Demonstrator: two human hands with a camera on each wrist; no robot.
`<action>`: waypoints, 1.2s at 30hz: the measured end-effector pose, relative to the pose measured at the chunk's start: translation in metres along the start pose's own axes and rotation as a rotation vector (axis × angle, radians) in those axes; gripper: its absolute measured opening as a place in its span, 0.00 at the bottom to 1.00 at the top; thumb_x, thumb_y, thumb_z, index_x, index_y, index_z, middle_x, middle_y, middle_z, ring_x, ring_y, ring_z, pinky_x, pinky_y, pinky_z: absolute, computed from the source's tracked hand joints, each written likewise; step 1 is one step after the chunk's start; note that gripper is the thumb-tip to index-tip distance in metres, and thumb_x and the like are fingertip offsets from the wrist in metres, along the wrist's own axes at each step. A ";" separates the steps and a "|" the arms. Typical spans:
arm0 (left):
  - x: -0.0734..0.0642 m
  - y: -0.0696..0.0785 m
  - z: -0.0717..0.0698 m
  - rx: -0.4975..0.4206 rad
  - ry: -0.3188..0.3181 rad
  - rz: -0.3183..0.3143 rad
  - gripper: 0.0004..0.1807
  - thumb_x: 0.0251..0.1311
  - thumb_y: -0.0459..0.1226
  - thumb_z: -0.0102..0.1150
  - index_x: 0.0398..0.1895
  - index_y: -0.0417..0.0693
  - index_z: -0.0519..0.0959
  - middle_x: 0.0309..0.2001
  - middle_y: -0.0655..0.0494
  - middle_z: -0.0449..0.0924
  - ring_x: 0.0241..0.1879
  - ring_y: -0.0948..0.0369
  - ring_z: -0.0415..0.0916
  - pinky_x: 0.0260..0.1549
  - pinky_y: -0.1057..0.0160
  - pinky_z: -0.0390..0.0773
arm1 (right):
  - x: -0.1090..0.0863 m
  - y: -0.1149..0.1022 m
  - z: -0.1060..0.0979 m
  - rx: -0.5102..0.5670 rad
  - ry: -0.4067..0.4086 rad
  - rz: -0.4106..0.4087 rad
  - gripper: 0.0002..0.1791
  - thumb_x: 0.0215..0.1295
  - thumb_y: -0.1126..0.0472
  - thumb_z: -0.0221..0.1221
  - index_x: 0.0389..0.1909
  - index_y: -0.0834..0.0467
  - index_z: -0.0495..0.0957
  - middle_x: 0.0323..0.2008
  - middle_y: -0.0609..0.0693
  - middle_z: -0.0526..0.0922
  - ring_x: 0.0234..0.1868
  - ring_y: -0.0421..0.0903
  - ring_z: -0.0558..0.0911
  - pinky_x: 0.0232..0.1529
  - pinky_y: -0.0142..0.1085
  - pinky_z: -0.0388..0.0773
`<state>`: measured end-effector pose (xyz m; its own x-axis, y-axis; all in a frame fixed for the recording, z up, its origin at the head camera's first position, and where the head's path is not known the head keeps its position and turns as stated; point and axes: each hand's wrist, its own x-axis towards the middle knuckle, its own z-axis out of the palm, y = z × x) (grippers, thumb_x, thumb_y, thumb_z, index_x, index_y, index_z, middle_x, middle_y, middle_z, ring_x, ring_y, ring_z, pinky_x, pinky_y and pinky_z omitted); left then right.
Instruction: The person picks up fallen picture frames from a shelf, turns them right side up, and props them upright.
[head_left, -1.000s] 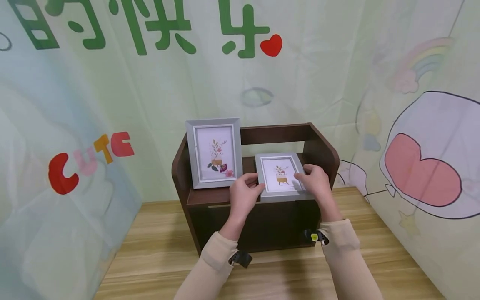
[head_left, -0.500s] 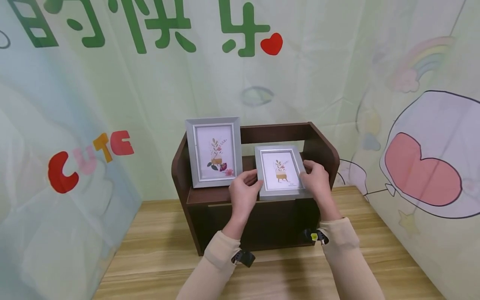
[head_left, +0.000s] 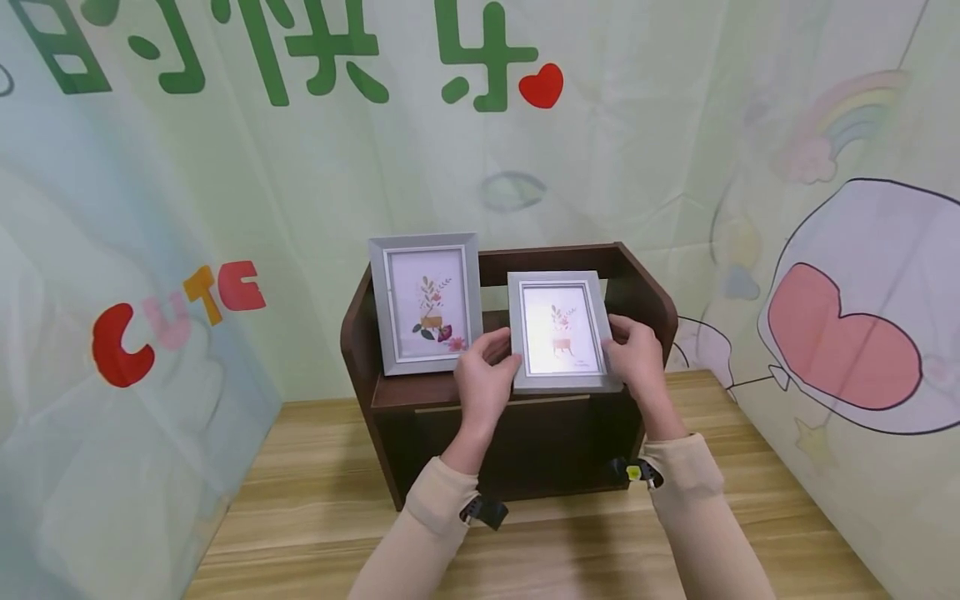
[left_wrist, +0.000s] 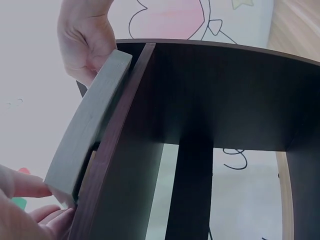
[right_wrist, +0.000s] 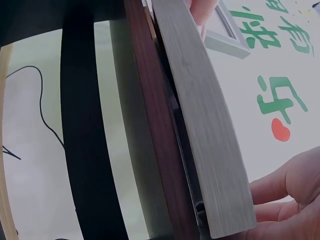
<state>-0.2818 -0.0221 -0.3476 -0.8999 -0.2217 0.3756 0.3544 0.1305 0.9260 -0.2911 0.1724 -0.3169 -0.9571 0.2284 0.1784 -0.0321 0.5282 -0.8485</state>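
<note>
A grey picture frame [head_left: 564,385] with a plant print leans back over the top shelf of a dark brown rack [head_left: 420,390]. My left hand [head_left: 486,379] pinches its left edge between thumb and fingers. On the opposite edge, my right hand [head_left: 636,357] grips the frame the same way. The left wrist view has the frame's lower edge [left_wrist: 90,130] close along the shelf's front edge, with a hand at either end. In the right wrist view a dark gap shows between that edge [right_wrist: 210,120] and the shelf board [right_wrist: 157,115].
A second grey picture frame [head_left: 381,308] stands upright at the rack's left, a flower lying over its lower right corner. The rack's side panel [head_left: 651,300] rises close to my right hand. Below lies a wood-grain table [head_left: 315,500], with printed cloth [head_left: 315,192] behind.
Both hands have tilted the right picture frame up from nearly flat; its top edge has risen and its lower edge has moved up slightly. The left picture frame has stayed put.
</note>
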 end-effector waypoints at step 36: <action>0.013 0.010 -0.001 0.011 0.014 0.061 0.22 0.51 0.24 0.63 0.53 0.36 0.78 0.49 0.40 0.81 0.49 0.52 0.81 0.47 0.58 0.80 | 0.001 0.002 -0.002 0.235 0.068 -0.237 0.25 0.64 0.69 0.56 0.63 0.61 0.69 0.60 0.60 0.74 0.57 0.55 0.77 0.58 0.48 0.74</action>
<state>-0.2900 -0.0246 -0.3335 -0.8730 -0.2269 0.4317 0.4053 0.1548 0.9010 -0.2915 0.1757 -0.3178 -0.8940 0.1799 0.4105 -0.3245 0.3717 -0.8698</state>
